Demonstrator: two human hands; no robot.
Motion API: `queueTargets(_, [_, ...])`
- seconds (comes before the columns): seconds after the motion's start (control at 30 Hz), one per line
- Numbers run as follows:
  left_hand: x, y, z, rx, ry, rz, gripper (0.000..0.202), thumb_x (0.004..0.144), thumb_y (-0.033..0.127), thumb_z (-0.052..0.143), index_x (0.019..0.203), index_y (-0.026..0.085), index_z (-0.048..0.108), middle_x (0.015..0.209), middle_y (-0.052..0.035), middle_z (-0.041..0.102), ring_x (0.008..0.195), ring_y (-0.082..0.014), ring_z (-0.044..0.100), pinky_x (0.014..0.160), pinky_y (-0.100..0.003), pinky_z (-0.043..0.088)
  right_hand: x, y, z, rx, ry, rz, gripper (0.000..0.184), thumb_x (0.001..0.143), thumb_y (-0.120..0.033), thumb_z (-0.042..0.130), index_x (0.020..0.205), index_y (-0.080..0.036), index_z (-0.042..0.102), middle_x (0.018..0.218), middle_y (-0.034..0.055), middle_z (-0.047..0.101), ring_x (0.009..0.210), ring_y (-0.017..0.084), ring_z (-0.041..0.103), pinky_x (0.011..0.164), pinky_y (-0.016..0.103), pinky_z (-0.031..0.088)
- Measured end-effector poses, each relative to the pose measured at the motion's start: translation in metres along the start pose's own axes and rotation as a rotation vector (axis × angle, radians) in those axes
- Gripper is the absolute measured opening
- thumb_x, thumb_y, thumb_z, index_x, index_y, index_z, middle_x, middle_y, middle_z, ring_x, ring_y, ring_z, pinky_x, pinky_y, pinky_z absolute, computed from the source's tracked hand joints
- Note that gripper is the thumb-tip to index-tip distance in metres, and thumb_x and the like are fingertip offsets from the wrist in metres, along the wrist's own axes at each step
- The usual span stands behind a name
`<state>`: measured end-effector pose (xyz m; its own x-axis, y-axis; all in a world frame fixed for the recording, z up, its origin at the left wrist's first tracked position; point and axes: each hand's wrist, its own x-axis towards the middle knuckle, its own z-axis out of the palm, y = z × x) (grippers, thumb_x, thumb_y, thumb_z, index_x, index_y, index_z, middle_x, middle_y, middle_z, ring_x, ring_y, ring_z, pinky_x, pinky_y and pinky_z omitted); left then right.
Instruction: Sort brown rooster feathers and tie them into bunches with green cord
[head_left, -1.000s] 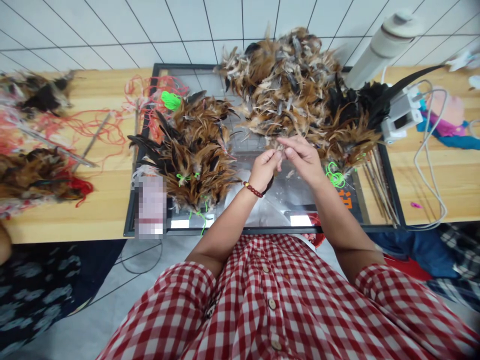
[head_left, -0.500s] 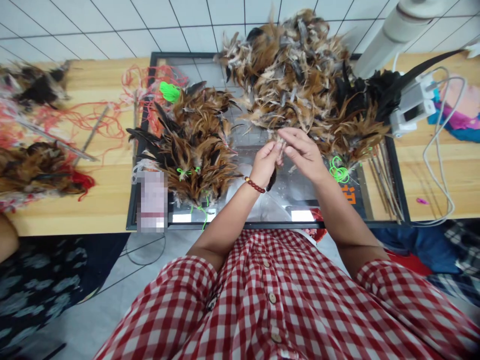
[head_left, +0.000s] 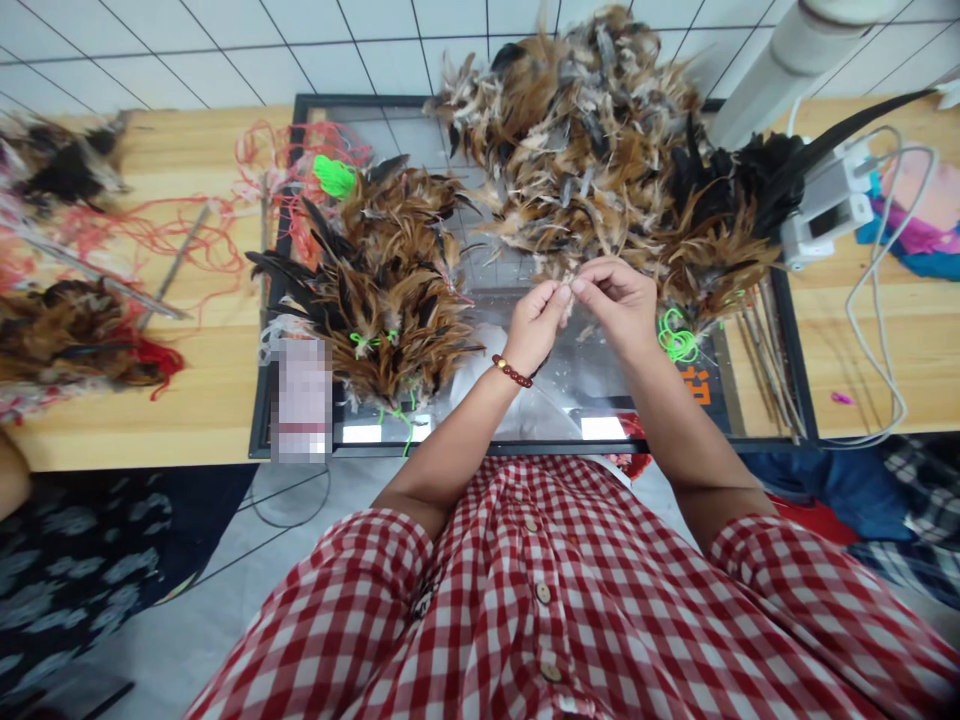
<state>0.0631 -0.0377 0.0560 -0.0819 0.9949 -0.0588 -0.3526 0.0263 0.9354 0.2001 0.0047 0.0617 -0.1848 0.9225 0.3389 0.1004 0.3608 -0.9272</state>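
Observation:
My left hand (head_left: 534,325), with a beaded bracelet on its wrist, is closed around a small bunch of feathers (head_left: 567,292) whose pale quill ends stick up past the thumb. Thumb and forefinger of my right hand (head_left: 621,308) pinch at those ends, and the fingertips of both hands almost meet. A large pile of brown and grey feathers (head_left: 577,150) lies just beyond. To the left sit brown and black feather bundles (head_left: 390,290) tied with green string. Another brown feather bundle (head_left: 716,260) lies right of my right hand, beside a green string coil (head_left: 677,338).
A black-framed glass panel (head_left: 540,447) lies under the work. Thin sticks (head_left: 772,360) rest at its right, near a white power adapter (head_left: 829,220) and cable. Red strings (head_left: 157,235) tangle on the left, near a co-worker's arm (head_left: 11,475). A white pipe (head_left: 787,70) stands at the back.
My right hand's fingers were spread apart beside the bunch; now its thumb and forefinger have closed on the quill ends. The dark feather tip below my left hand is now mostly hidden.

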Motion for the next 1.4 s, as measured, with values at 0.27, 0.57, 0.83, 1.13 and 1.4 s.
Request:
queueTargets(0.27, [-0.005,-0.006,0.0,-0.195,-0.281,-0.096,0.063,0.071,0.078,0.082,0.07,0.019,0.063,0.054,0.0061,0.049,0.052,-0.0073,0.046,0.058,-0.025,0.042,0.004,0.001,-0.016,0.283,-0.282,0.136,0.038,0.076,-0.059,0.091,0.091,-0.025,0.084,0.089,0.0022,0.071,0.067,0.012,0.061,0.062,0.028,0.056])
queueTargets(0.57, [0.001,-0.007,-0.004,0.008,-0.243,-0.032,0.063,0.073,0.08,0.079,0.083,0.018,0.072,0.079,0.0002,0.072,0.076,-0.011,0.062,0.078,-0.027,0.049,0.003,0.004,-0.016,0.147,-0.161,0.092,0.039,0.079,-0.062,0.088,0.074,-0.025,0.078,0.088,0.0022,0.066,0.06,0.012,0.056,0.052,0.029,0.05])
queueTargets(0.83, [0.007,-0.008,-0.013,0.085,-0.045,0.09,0.056,0.076,0.075,0.081,0.073,0.019,0.072,0.064,0.0027,0.065,0.066,-0.0103,0.06,0.073,-0.026,0.048,0.003,-0.001,-0.018,-0.091,-0.149,-0.056,0.027,0.094,-0.05,0.074,0.087,-0.025,0.08,0.087,0.004,0.073,0.085,0.02,0.066,0.083,0.036,0.054])
queueTargets(1.13, [0.018,-0.003,-0.019,-0.09,0.22,0.031,0.034,0.091,0.044,0.08,0.072,0.02,0.066,0.058,0.0061,0.053,0.057,-0.0064,0.054,0.063,-0.021,0.046,0.003,-0.004,-0.066,-0.787,-0.66,0.03,0.019,0.08,-0.016,0.069,0.091,-0.02,0.083,0.097,0.0091,0.073,0.093,0.025,0.067,0.084,0.037,0.049])
queueTargets(1.4, [0.011,-0.011,-0.009,-0.109,0.152,0.012,0.035,0.086,0.046,0.085,0.07,0.019,0.069,0.067,0.004,0.065,0.066,-0.0074,0.061,0.071,-0.022,0.051,-0.001,-0.015,-0.022,0.018,-0.207,0.195,0.043,0.085,-0.062,0.081,0.08,-0.022,0.067,0.07,-0.0005,0.066,0.063,0.014,0.058,0.063,0.029,0.047])
